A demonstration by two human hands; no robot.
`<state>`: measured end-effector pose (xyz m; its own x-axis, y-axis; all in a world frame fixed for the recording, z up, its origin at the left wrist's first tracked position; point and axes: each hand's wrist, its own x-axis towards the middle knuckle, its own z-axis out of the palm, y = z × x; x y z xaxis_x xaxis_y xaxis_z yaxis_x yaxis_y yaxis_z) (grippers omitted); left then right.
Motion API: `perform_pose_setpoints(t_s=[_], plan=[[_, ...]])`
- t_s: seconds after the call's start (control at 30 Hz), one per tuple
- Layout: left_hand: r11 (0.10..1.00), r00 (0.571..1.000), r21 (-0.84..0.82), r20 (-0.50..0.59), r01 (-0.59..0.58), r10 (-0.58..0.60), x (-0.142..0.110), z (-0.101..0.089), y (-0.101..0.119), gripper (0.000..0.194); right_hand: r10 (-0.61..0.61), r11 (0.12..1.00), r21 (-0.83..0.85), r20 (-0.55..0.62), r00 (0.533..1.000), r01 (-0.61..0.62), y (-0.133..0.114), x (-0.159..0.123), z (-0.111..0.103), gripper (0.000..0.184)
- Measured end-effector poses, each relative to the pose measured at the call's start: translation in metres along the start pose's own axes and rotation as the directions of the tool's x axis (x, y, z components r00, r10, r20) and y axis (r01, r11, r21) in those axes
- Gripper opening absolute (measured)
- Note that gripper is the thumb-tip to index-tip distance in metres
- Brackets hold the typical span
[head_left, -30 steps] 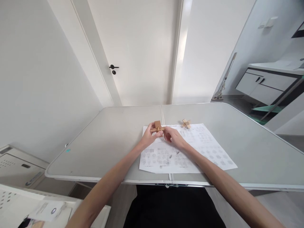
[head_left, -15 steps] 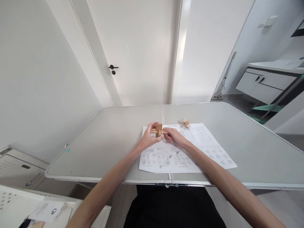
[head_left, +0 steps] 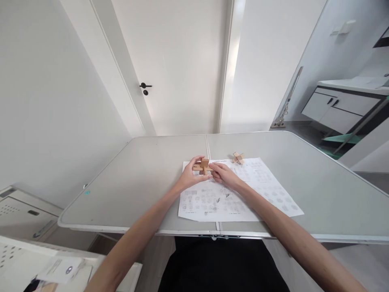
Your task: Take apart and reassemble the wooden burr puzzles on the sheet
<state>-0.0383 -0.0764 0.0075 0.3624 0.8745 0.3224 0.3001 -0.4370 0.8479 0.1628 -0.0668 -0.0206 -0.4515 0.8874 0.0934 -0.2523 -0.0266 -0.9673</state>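
Between my two hands is a wooden interlocking puzzle (head_left: 204, 163), made of crossed wooden pieces. My left hand (head_left: 189, 175) grips it from the left, thumb below and fingers above. At its right end, my right hand (head_left: 223, 174) pinches a flat wooden piece. Parts of the puzzle are hidden behind my fingers. Both hands are above a printed paper sheet (head_left: 240, 205) that lies on the table. Beyond my right hand, a second wooden puzzle (head_left: 238, 158) with crossed bars rests at the sheet's far edge.
The grey folding table (head_left: 136, 174) has a seam down its middle and a metal front edge. A white door (head_left: 179, 73) stands behind it. At the lower left is a white perforated cabinet (head_left: 27, 251) with a small white box (head_left: 59, 269) on it.
The held puzzle has tilted slightly and shifted a little to the right in my hands. My left thumb has moved slightly right. The second puzzle and the sheet stay put.
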Motion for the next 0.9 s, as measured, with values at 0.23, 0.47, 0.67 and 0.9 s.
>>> perform_pose_setpoints(t_s=[0.23,0.47,0.67,0.9], plan=[[0.997,1.0,-0.067,-0.008,-0.03,0.03,0.001,0.0,0.002,0.089,0.011,1.0,-0.007,-0.005,1.0,-0.011,0.001,0.0,-0.001,0.05],[0.995,0.996,-0.095,-0.085,-0.035,0.027,0.002,0.008,-0.005,0.088,0.053,0.993,0.098,0.042,0.998,-0.057,-0.002,0.0,0.0,0.051],[0.994,1.0,-0.112,-0.019,-0.018,0.016,0.002,0.009,-0.006,0.07,0.115,0.973,0.185,0.121,0.986,-0.136,-0.006,-0.002,0.002,0.044],[0.995,0.998,-0.1,-0.051,0.018,-0.023,0.003,0.007,0.0,0.067,0.002,0.999,0.044,-0.088,0.996,0.002,-0.001,0.004,0.003,0.031]])
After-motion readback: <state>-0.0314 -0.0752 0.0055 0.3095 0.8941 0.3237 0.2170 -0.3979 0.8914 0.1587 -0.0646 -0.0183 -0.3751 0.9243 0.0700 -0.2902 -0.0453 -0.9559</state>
